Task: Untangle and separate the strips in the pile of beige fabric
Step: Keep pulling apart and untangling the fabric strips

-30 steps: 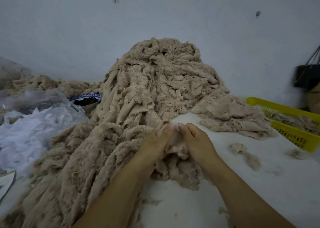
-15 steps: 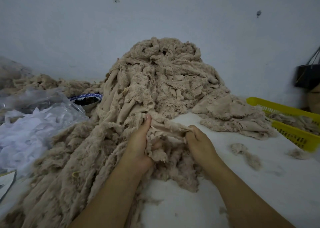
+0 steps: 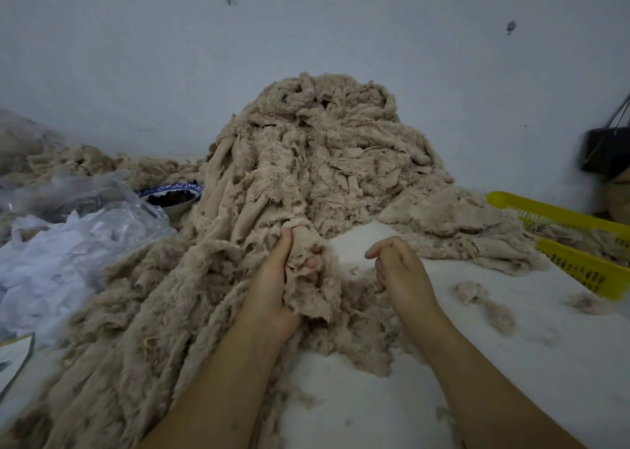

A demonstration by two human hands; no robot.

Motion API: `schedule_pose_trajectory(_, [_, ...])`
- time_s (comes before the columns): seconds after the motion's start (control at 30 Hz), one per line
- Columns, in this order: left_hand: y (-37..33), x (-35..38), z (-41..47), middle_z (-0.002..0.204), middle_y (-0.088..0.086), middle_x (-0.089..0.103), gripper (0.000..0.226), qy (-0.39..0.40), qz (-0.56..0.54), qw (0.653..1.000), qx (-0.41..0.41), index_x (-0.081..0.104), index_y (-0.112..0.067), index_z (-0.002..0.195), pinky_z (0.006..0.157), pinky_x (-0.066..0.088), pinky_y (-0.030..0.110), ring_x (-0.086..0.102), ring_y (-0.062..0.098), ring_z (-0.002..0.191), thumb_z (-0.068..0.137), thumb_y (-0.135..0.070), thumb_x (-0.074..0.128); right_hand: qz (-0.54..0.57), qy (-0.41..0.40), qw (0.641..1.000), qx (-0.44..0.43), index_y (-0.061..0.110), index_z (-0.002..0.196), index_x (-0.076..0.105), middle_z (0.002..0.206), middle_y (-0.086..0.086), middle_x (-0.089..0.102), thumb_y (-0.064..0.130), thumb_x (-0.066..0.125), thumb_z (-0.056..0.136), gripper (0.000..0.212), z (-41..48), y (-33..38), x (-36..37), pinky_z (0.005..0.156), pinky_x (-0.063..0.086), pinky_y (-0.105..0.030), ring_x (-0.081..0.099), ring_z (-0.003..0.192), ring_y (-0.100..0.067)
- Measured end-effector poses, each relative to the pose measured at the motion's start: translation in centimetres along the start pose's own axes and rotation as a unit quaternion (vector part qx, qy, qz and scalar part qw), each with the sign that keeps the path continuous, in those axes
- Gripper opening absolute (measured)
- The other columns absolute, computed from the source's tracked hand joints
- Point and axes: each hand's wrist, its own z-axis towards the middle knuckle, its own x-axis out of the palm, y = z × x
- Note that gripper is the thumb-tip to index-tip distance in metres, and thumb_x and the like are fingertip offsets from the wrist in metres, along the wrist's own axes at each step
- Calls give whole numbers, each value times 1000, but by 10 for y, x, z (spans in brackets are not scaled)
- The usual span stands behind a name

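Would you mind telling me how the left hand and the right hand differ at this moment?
The left hand grips a bunch from the beige fabric pile; the right hand has curled fingers with no fabric visible in them. The left hand sits in the pile's near edge; the right hand is beside it, by the white table. Both are bare and reach forward.

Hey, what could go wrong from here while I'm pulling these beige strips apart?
1. Your left hand grips a thick bunch of strips that runs up into the tall pile. A hard tug may tighten the tangle or bring the heap sliding down.
2. Fabric lies right against the blue-rimmed bowl of dark contents, so dragged strips might tip it.
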Motion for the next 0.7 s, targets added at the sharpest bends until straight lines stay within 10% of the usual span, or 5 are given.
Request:
schedule_pose_trajectory(0.17, [9, 5, -4, 120, 23, 67, 45, 27, 83, 996, 12, 65, 2, 122, 92, 56, 44, 67, 33, 110, 88, -27, 68, -19, 60, 995, -73, 30, 82, 53, 67, 15, 49, 87, 37, 79, 60, -15, 10, 12, 56, 39, -17, 44, 58, -3])
schedule_pose_trajectory(0.37, [15, 7, -6, 109, 17, 73, 44, 21, 200, 979, 27, 73, -1, 108, 80, 58, 31, 71, 22, 102, 80, -35, 74, -151, 78, 980, -107, 16, 73, 41, 72, 3, 42, 37, 48, 102, 36, -12, 12, 19, 55, 32, -19, 37, 59, -3])
schedule_pose_trajectory(0.5, [10, 5, -1, 120, 22, 68, 48, 3, 114, 993, 10, 67, 0, 120, 99, 50, 48, 66, 33, 112, 86, -33, 69, -125, 31, 990, -62, 18, 70, 29, 65, 3, 31, 27, 42, 102, 36, -8, 11, 12, 48, 29, -18, 30, 50, -4])
schedule_pose_trajectory(0.7, [-5, -8, 8, 63, 2, 69, 45, 12, -31, 998, 46, 78, -13, 70, 55, 59, 33, 71, 16, 59, 98, -38, 53, -85, -153, 980, 95, 13, 72, 35, 67, -4, 35, 23, 40, 101, 32, 8, -6, -17, 54, 22, -32, 29, 57, -17])
